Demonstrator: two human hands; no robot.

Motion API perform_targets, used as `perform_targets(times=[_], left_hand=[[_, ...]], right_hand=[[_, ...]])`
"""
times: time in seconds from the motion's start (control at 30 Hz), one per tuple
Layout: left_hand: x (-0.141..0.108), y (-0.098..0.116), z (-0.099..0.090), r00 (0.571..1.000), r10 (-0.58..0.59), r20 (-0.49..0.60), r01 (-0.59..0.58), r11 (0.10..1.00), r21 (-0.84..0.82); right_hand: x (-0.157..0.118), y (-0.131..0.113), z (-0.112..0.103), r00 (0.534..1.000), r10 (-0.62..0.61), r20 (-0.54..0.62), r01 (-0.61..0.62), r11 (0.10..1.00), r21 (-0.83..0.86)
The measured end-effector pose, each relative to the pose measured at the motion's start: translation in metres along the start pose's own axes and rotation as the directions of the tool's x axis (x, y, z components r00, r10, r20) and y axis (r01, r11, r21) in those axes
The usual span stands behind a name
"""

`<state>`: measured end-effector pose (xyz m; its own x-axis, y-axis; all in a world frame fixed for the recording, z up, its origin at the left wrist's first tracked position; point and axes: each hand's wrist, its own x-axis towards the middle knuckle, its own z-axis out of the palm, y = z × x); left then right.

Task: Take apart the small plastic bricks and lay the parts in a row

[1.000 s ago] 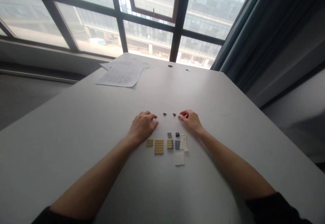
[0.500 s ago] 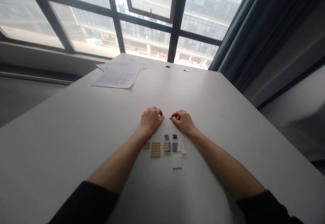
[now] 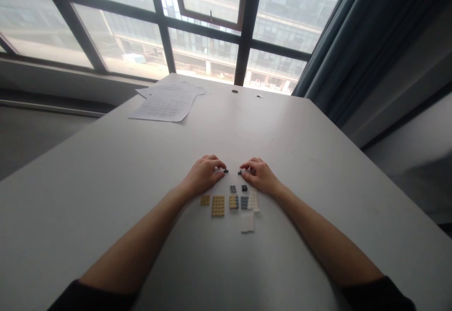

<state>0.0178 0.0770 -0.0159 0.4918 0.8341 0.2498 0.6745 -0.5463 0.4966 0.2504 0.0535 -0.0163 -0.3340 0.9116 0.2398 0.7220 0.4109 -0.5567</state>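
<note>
My left hand (image 3: 205,175) has its thumb and index finger at a small dark piece (image 3: 226,171), closed around it. Facing it, my right hand (image 3: 261,175) pinches another small dark piece (image 3: 240,173), with a narrow gap between the two pieces. Nearer me lie a grey piece (image 3: 233,189), a black brick (image 3: 244,188), a small tan plate (image 3: 205,200), a larger tan plate (image 3: 218,206), a tan-and-grey block (image 3: 233,202), a blue-grey piece (image 3: 244,202), a white studded piece (image 3: 253,200) and a smooth white piece (image 3: 247,222).
Printed papers (image 3: 164,104) lie at the far left of the white table (image 3: 289,132). Two small round fittings (image 3: 235,91) sit near its far edge. Beyond are windows (image 3: 208,52), with a dark curtain (image 3: 339,43) at the right.
Both hands have moved slightly nearer me, and the left forearm has swung outward to the left. The two dark pieces show more between the fingers; the small tan plate is now fully uncovered.
</note>
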Motion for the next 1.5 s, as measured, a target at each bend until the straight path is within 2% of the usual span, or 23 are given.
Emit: perform_targets(times=[0.63, 1.13, 1.33, 1.43, 1.5], left_hand=[[0.005, 0.01, 0.007, 0.999, -0.034, -0.041, 0.035, 0.999, 0.038], [-0.012, 0.02, -0.001, 0.996, 0.055, 0.065, -0.057, 0.998, 0.022], [-0.012, 0.019, -0.001, 0.997, 0.05, 0.056, -0.05, 0.999, 0.004], [-0.02, 0.014, -0.005, 0.999, 0.039, -0.016, -0.039, 0.999, -0.024], [-0.032, 0.006, -0.011, 0.997, 0.032, -0.072, -0.034, 0.999, -0.029]], right_hand=[[0.009, -0.017, 0.008, 0.999, 0.054, 0.004, -0.053, 0.997, -0.057], [-0.003, -0.031, 0.007, 0.995, -0.032, 0.094, 0.041, 0.995, -0.092], [-0.002, -0.028, 0.009, 0.999, -0.017, 0.035, 0.018, 0.999, -0.032], [-0.01, -0.023, 0.003, 0.999, 0.027, -0.045, -0.025, 0.998, 0.049], [-0.024, -0.018, -0.006, 0.995, 0.046, -0.091, -0.038, 0.995, 0.092]])
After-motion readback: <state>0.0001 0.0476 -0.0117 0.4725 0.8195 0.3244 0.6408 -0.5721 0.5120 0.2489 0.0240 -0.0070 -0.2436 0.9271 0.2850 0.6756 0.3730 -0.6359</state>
